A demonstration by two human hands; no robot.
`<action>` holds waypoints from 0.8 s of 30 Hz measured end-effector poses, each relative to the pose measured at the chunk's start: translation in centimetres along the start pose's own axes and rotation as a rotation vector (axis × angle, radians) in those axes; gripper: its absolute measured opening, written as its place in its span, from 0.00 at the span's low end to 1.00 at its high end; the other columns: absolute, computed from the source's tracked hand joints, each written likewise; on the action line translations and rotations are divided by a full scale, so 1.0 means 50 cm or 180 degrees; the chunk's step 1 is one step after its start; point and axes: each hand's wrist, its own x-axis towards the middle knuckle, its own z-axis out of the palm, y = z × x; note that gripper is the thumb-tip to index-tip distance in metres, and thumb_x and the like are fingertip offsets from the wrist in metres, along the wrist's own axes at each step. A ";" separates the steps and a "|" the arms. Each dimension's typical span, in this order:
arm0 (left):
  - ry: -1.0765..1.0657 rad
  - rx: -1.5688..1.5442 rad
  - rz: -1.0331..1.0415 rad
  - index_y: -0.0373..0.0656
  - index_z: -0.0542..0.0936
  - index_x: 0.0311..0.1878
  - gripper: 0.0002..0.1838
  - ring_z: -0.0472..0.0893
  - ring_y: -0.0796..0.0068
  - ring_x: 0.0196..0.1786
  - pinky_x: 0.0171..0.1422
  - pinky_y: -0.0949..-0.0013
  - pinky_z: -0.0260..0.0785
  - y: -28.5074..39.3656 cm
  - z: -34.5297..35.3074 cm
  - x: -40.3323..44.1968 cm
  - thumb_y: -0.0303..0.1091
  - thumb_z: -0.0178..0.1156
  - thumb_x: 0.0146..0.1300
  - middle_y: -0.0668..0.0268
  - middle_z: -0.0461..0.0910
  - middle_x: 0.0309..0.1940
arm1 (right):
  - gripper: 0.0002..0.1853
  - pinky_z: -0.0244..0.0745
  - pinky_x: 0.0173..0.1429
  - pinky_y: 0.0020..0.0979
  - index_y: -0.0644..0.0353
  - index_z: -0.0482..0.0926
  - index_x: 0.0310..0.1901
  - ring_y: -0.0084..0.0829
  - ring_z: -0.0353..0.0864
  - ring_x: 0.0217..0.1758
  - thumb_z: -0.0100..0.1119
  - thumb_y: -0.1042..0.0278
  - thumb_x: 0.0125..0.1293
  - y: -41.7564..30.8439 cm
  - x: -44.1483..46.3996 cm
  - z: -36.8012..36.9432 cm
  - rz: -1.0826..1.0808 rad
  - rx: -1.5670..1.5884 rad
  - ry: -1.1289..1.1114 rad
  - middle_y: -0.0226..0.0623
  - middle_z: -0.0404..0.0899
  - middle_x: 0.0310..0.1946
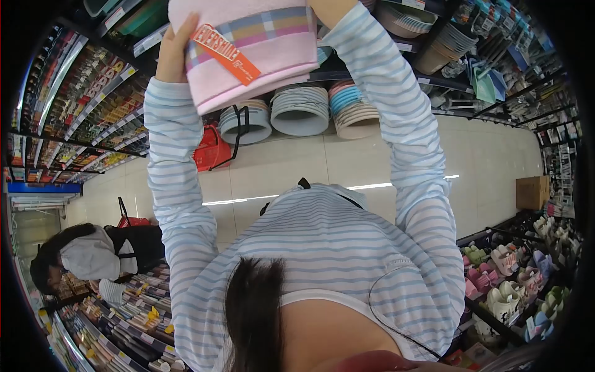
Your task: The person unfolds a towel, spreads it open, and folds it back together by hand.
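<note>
A folded pink towel [260,80] is held up at the top of the head view, its upper part cut off by the frame edge. Blue, tan and magenta checked bands cross it, and an orange paper tag [226,56] hangs slantwise on its front. My left hand [175,46] grips the towel's left edge, thumb on the near face and the other fingers mostly hidden. At the upper right edge, my right hand [331,10] holds the towel too; its fingers are hidden behind the cloth and the frame edge.
Stacked buckets [300,111] stand below the shelf, beside a red shopping basket [211,149] on the tiled floor. Slippers [505,260] fill a rack at lower right. A person [93,251] leans over goods at left. A cardboard box [532,193] sits at far right.
</note>
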 end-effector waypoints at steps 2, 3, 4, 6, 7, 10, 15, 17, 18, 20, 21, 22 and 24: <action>0.0269 -0.0671 -0.0039 0.37 0.71 0.53 0.20 0.81 0.74 0.38 0.43 0.70 0.76 -0.010 0.025 -0.008 0.42 0.56 0.66 0.63 0.80 0.39 | 0.21 0.71 0.47 0.26 0.68 0.77 0.47 0.20 0.75 0.41 0.51 0.54 0.69 0.010 -0.015 0.004 0.0024 -0.0315 0.0301 0.34 0.81 0.37; 0.0276 -0.0745 0.0004 0.37 0.72 0.53 0.19 0.82 0.73 0.40 0.44 0.71 0.76 -0.021 0.025 -0.009 0.41 0.57 0.65 0.62 0.80 0.40 | 0.20 0.71 0.44 0.27 0.67 0.77 0.45 0.22 0.76 0.37 0.52 0.54 0.68 0.009 -0.028 0.005 0.0039 -0.0678 0.0461 0.35 0.81 0.34; 0.0284 -0.0819 0.0049 0.37 0.72 0.52 0.18 0.82 0.72 0.41 0.45 0.71 0.76 -0.024 0.028 -0.011 0.39 0.58 0.65 0.61 0.80 0.42 | 0.20 0.72 0.44 0.27 0.67 0.77 0.45 0.22 0.76 0.37 0.51 0.54 0.68 0.013 -0.039 0.009 0.0033 -0.0728 0.0555 0.36 0.81 0.33; 0.0372 -0.0786 0.0106 0.37 0.72 0.53 0.19 0.81 0.76 0.41 0.44 0.73 0.75 -0.025 0.045 -0.024 0.39 0.58 0.65 0.62 0.80 0.42 | 0.20 0.72 0.43 0.28 0.66 0.78 0.44 0.23 0.76 0.36 0.51 0.54 0.68 0.029 -0.064 0.017 0.0013 -0.0826 0.0739 0.36 0.81 0.32; 0.0394 -0.0756 0.0142 0.37 0.72 0.53 0.19 0.80 0.77 0.41 0.44 0.74 0.75 -0.032 0.051 -0.031 0.39 0.58 0.65 0.63 0.79 0.42 | 0.20 0.72 0.44 0.28 0.65 0.78 0.45 0.25 0.76 0.36 0.52 0.53 0.68 0.033 -0.078 0.016 0.0157 -0.0824 0.0700 0.37 0.81 0.33; 0.0521 -0.0488 0.0194 0.35 0.71 0.53 0.21 0.77 0.79 0.44 0.48 0.74 0.71 -0.077 0.063 -0.048 0.39 0.60 0.64 0.63 0.77 0.45 | 0.20 0.68 0.36 0.22 0.67 0.77 0.42 0.16 0.70 0.30 0.59 0.54 0.64 0.080 -0.116 0.030 -0.0009 -0.0169 0.0996 0.28 0.77 0.29; 0.0920 -0.0071 0.0221 0.30 0.67 0.58 0.28 0.74 0.76 0.50 0.56 0.73 0.66 -0.161 0.090 -0.078 0.38 0.62 0.61 0.59 0.75 0.50 | 0.21 0.73 0.49 0.27 0.68 0.71 0.47 0.24 0.76 0.43 0.62 0.59 0.62 0.134 -0.209 0.044 0.1106 0.0921 0.1291 0.38 0.78 0.42; 0.0912 -0.0186 0.0005 0.29 0.66 0.59 0.29 0.75 0.75 0.50 0.57 0.73 0.66 -0.174 0.106 -0.095 0.39 0.61 0.62 0.59 0.75 0.50 | 0.25 0.71 0.55 0.28 0.69 0.70 0.52 0.27 0.76 0.49 0.64 0.60 0.60 0.188 -0.259 0.043 0.1499 0.1493 0.0850 0.41 0.76 0.48; 0.0821 -0.0390 -0.0307 0.29 0.68 0.58 0.28 0.75 0.75 0.49 0.57 0.73 0.66 -0.199 0.106 -0.101 0.41 0.60 0.62 0.59 0.76 0.49 | 0.27 0.70 0.57 0.29 0.69 0.70 0.55 0.27 0.75 0.51 0.65 0.61 0.59 0.209 -0.288 0.041 0.1669 0.1692 0.0417 0.41 0.75 0.51; 0.0612 -0.1090 -0.0804 0.32 0.70 0.58 0.27 0.76 0.74 0.50 0.57 0.72 0.66 -0.254 0.112 -0.115 0.43 0.60 0.63 0.59 0.77 0.49 | 0.29 0.68 0.59 0.30 0.68 0.69 0.58 0.27 0.73 0.54 0.65 0.61 0.59 0.254 -0.334 0.036 0.1627 0.1209 -0.0201 0.40 0.75 0.53; 0.0637 -0.1379 -0.1215 0.33 0.70 0.58 0.28 0.76 0.73 0.50 0.57 0.72 0.67 -0.273 0.116 -0.125 0.43 0.61 0.62 0.59 0.77 0.49 | 0.28 0.68 0.59 0.30 0.68 0.70 0.57 0.27 0.73 0.54 0.64 0.61 0.59 0.247 -0.340 0.035 0.1787 0.1255 -0.0175 0.39 0.75 0.53; 0.0654 -0.1669 -0.1631 0.34 0.70 0.58 0.28 0.76 0.73 0.50 0.58 0.71 0.67 -0.286 0.120 -0.136 0.44 0.61 0.62 0.59 0.77 0.50 | 0.28 0.68 0.59 0.30 0.67 0.70 0.57 0.27 0.73 0.54 0.64 0.60 0.59 0.238 -0.347 0.035 0.1950 0.1302 -0.0145 0.39 0.75 0.53; 0.0673 -0.2232 -0.2061 0.37 0.70 0.60 0.29 0.76 0.68 0.54 0.61 0.67 0.67 -0.296 0.142 -0.158 0.44 0.62 0.61 0.59 0.76 0.52 | 0.27 0.68 0.59 0.30 0.67 0.71 0.57 0.27 0.73 0.55 0.64 0.59 0.60 0.229 -0.350 0.032 0.2114 0.1343 -0.0140 0.39 0.75 0.53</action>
